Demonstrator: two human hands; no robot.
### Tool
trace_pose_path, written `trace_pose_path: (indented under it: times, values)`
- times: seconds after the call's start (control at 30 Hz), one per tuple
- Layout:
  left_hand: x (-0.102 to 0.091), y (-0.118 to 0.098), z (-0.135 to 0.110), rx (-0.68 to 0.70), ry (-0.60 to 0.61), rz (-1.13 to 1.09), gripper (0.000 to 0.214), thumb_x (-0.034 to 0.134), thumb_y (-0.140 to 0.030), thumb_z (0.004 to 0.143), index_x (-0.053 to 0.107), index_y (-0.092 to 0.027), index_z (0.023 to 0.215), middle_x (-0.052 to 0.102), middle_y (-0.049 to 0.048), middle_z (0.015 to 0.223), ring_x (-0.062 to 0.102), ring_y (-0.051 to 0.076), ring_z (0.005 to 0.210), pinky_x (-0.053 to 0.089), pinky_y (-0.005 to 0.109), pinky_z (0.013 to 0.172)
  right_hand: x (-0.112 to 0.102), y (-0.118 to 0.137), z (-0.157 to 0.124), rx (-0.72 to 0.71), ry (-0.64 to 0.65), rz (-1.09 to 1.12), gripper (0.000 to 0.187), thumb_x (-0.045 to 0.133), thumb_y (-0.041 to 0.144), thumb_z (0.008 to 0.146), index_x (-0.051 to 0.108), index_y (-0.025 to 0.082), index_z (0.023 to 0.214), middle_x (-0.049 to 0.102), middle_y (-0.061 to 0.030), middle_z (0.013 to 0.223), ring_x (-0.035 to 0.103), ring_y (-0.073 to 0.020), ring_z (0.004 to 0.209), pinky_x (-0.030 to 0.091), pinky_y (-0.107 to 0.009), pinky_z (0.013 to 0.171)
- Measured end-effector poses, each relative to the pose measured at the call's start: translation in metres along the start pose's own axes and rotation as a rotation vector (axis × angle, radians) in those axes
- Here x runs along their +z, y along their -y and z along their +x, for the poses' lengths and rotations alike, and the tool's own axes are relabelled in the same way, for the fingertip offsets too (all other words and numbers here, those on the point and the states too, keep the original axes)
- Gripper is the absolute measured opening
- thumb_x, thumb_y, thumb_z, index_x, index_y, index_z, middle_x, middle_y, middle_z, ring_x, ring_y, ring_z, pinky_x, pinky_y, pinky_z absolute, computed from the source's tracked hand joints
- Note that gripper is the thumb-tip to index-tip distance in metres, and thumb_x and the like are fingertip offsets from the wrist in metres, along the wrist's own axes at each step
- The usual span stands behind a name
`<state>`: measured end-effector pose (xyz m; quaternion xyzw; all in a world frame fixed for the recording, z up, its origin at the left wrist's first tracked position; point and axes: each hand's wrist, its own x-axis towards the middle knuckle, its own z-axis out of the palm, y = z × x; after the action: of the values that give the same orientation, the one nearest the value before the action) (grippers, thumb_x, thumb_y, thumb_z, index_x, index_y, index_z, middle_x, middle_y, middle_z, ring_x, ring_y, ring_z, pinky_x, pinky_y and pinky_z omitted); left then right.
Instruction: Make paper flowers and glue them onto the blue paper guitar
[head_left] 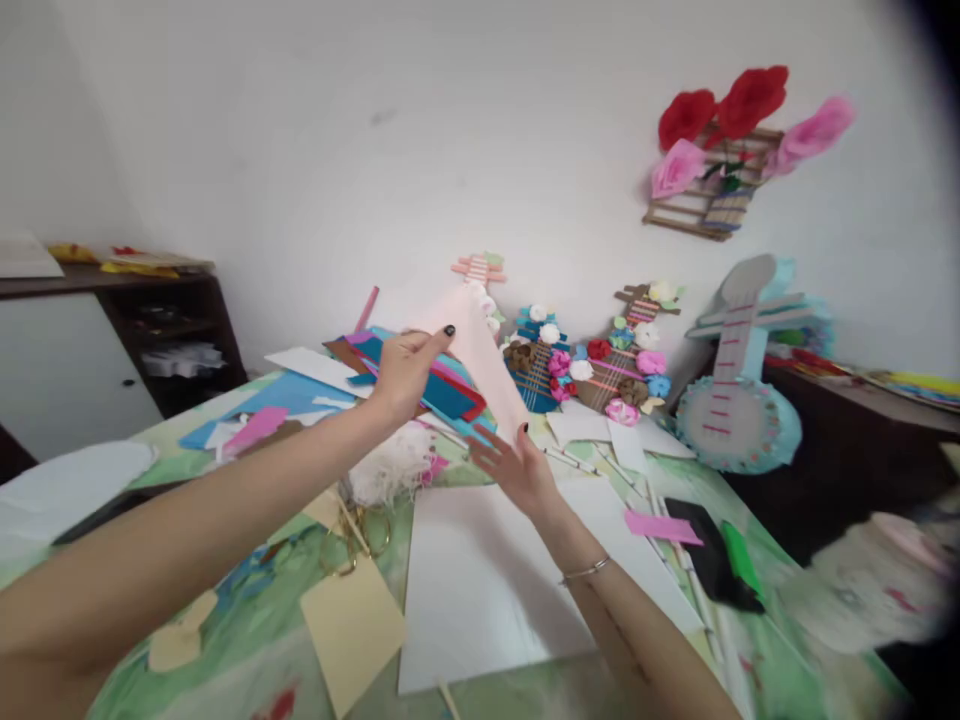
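Observation:
A pale pink strip of paper (484, 355) is stretched at a slant above the table, in front of the paper pile. My left hand (405, 372) pinches its upper left part, thumb on top. At the strip's lower end is my right hand (519, 468), its thumb against the paper and its other fingers stretched to the left; the exact grip is partly hidden. Below my hands lies a large white sheet (495, 590). A heap of white shredded paper (390, 465) sits just under my left wrist.
Yellow paper (354, 630) and gold-handled scissors (356, 540) lie left of the white sheet. Coloured sheets (442, 395) are piled behind. Decorated cardboard guitars (619, 370) lean on the wall. A green cutter-like object (741, 565) and a jar (862, 585) stand at right.

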<state>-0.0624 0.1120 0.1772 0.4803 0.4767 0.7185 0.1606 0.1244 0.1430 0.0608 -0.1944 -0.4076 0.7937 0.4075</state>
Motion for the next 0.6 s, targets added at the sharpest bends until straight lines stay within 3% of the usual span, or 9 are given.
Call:
trace_pose_path:
  times: [0.07,0.13,0.2,0.27,0.37,0.47,0.53,0.6]
  values:
    - [0.013,0.002,-0.04,0.028,0.069,0.028,0.053,0.06,-0.051,0.075,0.03,-0.021,0.045,0.031,-0.0028,0.048,0.041,0.014,0.054,0.039,0.028,0.06,-0.019,0.012,-0.022,-0.154,-0.22,-0.053,0.037,0.078,0.027,0.06,0.062,0.021,0.093,0.071,-0.002,0.094,0.066,-0.015,0.074,0.052,-0.025,0.063]
    - [0.018,0.01,-0.071,0.074,0.163,0.087,0.044,0.057,-0.05,0.079,0.042,-0.021,0.049,0.046,0.0004,0.054,0.051,0.018,0.066,0.043,0.03,0.07,-0.045,0.025,-0.044,-0.222,-0.373,-0.114,0.037,0.076,0.012,0.052,0.061,0.02,0.086,0.069,0.0029,0.077,0.061,-0.0096,0.058,0.047,-0.019,0.051]
    - [0.015,0.025,-0.095,0.133,0.267,0.178,0.029,0.061,-0.048,0.076,0.059,-0.021,0.066,0.063,0.0047,0.078,0.057,0.023,0.091,0.042,0.033,0.088,-0.073,0.037,-0.069,-0.22,-0.447,-0.135,0.038,0.074,0.008,0.051,0.06,0.02,0.084,0.068,0.0049,0.071,0.058,-0.0079,0.054,0.043,-0.016,0.045]
    - [0.005,0.044,-0.112,0.108,0.343,0.209,0.032,0.068,-0.047,0.069,0.065,-0.021,0.088,0.066,0.0078,0.102,0.053,0.027,0.109,0.037,0.039,0.1,-0.101,0.049,-0.096,-0.232,-0.499,-0.256,0.04,0.074,0.007,0.05,0.06,0.02,0.085,0.068,0.0043,0.073,0.058,-0.0078,0.053,0.045,-0.017,0.046]
    - [-0.016,0.07,-0.133,-0.183,0.328,-0.014,0.048,0.071,-0.048,0.064,0.06,-0.021,0.101,0.063,0.0098,0.112,0.051,0.03,0.117,0.041,0.042,0.098,-0.14,0.065,-0.132,-0.193,-0.57,-0.476,0.041,0.074,0.01,0.047,0.06,0.019,0.084,0.065,0.0045,0.067,0.055,-0.0079,0.05,0.045,-0.018,0.044]
    - [-0.031,0.084,-0.147,-0.506,0.223,-0.34,0.04,0.071,-0.046,0.064,0.058,-0.025,0.096,0.065,0.0058,0.102,0.062,0.026,0.099,0.05,0.042,0.085,-0.17,0.072,-0.156,-0.089,-0.629,-0.727,0.048,0.072,0.015,0.047,0.06,0.018,0.093,0.061,0.0053,0.063,0.051,-0.008,0.044,0.041,-0.019,0.042]
    - [-0.035,0.089,-0.153,-0.626,0.145,-0.453,0.034,0.069,-0.043,0.066,0.058,-0.023,0.092,0.067,0.0051,0.095,0.064,0.024,0.088,0.053,0.04,0.077,-0.185,0.072,-0.163,-0.002,-0.678,-0.987,0.05,0.068,0.019,0.051,0.059,0.017,0.101,0.06,0.0044,0.06,0.052,-0.0098,0.043,0.041,-0.021,0.042]
    - [-0.033,0.092,-0.154,-0.693,0.038,-0.406,0.033,0.07,-0.038,0.064,0.06,-0.02,0.089,0.067,0.0066,0.093,0.064,0.023,0.085,0.054,0.036,0.07,-0.193,0.071,-0.165,0.041,-0.709,-1.193,0.051,0.063,0.021,0.056,0.059,0.015,0.107,0.061,0.0025,0.06,0.055,-0.0124,0.045,0.042,-0.023,0.044]
